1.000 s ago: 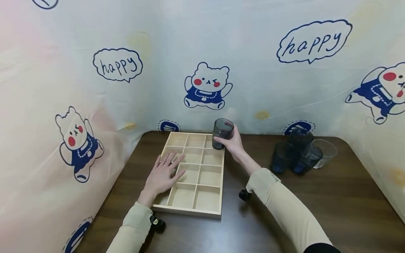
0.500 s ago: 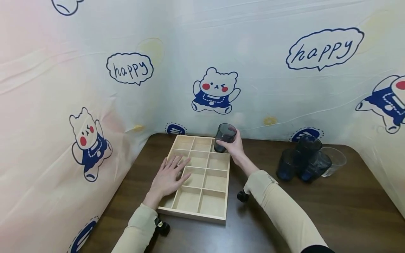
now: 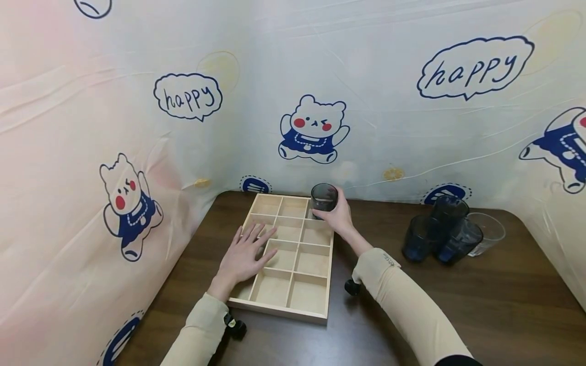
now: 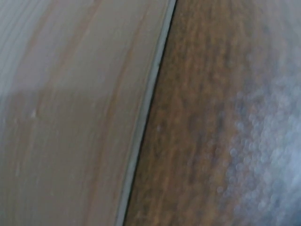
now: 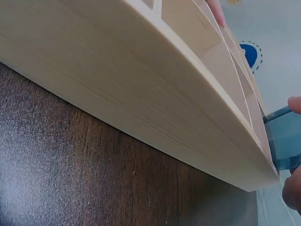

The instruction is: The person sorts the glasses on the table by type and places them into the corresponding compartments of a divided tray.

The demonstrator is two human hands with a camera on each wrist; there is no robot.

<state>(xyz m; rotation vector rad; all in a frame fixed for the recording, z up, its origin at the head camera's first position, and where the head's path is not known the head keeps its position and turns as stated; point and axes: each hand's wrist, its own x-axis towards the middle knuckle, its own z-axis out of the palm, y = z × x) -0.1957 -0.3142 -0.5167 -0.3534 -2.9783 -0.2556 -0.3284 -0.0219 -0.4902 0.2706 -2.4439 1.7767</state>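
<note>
- One smoky, see-through, round tumbler (image 3: pixel 324 197) sits grasped in the right grip (image 3: pixel 339 213), forearm stretched forward.
- Left grip (image 3: pixel 243 258) unclenched, palm down, fingers spread, the pale wooden partitioned tray (image 3: pixel 309 295) beneath.

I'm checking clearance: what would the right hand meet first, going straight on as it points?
The dark glass in the right hand would lead, probably meeting the divider just left of it in the wooden tray; depth is unclear, so it might pass over.
</note>
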